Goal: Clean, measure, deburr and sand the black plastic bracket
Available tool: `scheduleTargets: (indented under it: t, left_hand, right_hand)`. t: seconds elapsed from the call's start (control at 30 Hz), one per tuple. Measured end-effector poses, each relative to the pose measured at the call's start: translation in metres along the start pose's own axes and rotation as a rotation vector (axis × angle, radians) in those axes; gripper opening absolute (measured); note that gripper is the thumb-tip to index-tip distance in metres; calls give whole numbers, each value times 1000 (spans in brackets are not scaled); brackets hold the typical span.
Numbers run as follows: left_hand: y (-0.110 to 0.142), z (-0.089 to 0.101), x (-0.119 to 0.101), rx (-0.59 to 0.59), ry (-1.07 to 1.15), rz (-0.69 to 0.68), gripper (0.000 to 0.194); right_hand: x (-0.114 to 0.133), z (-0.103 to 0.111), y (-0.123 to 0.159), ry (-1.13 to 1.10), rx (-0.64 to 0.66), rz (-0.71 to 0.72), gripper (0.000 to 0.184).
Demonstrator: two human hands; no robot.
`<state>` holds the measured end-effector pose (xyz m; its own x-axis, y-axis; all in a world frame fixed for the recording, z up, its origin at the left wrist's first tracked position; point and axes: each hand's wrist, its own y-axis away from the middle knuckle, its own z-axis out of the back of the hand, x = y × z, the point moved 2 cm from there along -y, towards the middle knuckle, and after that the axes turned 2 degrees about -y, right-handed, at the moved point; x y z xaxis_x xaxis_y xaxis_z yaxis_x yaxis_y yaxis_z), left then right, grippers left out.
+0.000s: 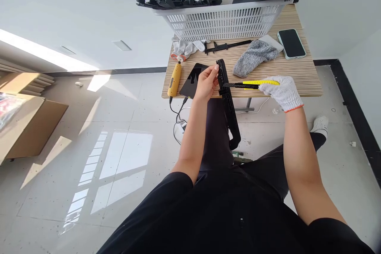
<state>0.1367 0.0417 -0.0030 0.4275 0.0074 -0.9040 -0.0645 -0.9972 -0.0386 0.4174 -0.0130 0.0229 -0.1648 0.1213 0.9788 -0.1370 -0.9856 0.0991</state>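
Observation:
My bare left hand (207, 81) pinches the upper end of a long black plastic part (229, 107), which slants down over my leg. In a white knit glove with an orange cuff, my right hand (281, 91) grips a yellow and black utility knife (253, 83). Its dark, scored blade points left and lies against or just over the part's upper section; whether it cuts in, I cannot tell. Under my left hand, partly hidden, lies a dark tablet-like slab (190, 84). Beside it is a yellow corded tool (174, 80).
A white slatted basket (220, 20) heaped with black plastic parts (181, 0) stands at the back of the wooden table (306, 81). Before it lie a white glove (187, 47), a black caliper (228, 46), a grey glove (256, 57) and a phone (291, 43). Cardboard boxes (38, 127) stand left.

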Motion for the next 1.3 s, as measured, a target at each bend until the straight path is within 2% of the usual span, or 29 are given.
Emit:
scheduleTargets:
  t: [0.1, 0.23, 0.33, 0.47, 0.6, 0.7, 0.83, 0.97, 1.1, 1.2, 1.3]
  left_hand:
    - [0, 0, 0, 7, 14, -1, 13]
    - [1, -1, -1, -5, 8, -2, 14]
    - [1, -1, -2, -31, -20, 18, 14]
    - [2, -2, -2, -42, -25, 27, 14]
    - [2, -1, -2, -54, -40, 42, 14]
    - [2, -1, -2, -50, -39, 43, 14]
    - [2, -1, -2, -39, -18, 27, 12]
    - [2, -1, -1, -51, -32, 40, 12]
    - [2, -1, -2, -44, -29, 23, 12]
    - [2, -2, -2, -45, -21, 35, 11]
    - [2, -2, -3, -59, -12, 38, 11]
  right_hand:
    - [2, 0, 1, -70, -67, 44, 29]
    - [2, -2, 1, -74, -30, 13, 32]
    - [1, 0, -1, -109, -86, 47, 34]
    - [-2, 0, -2, -29, -19, 18, 36]
    - [-1, 1, 0, -59, -42, 60, 34]
    - [0, -1, 1, 16, 19, 31, 35]
    - [2, -2, 3, -67, -63, 69, 34]
    - [2, -3, 3, 1, -13, 35, 31]
    - [3, -2, 3, -56, -63, 70, 29]
    - [2, -2, 2, 3, -8, 23, 32]
    - [2, 0, 2, -76, -59, 56, 36]
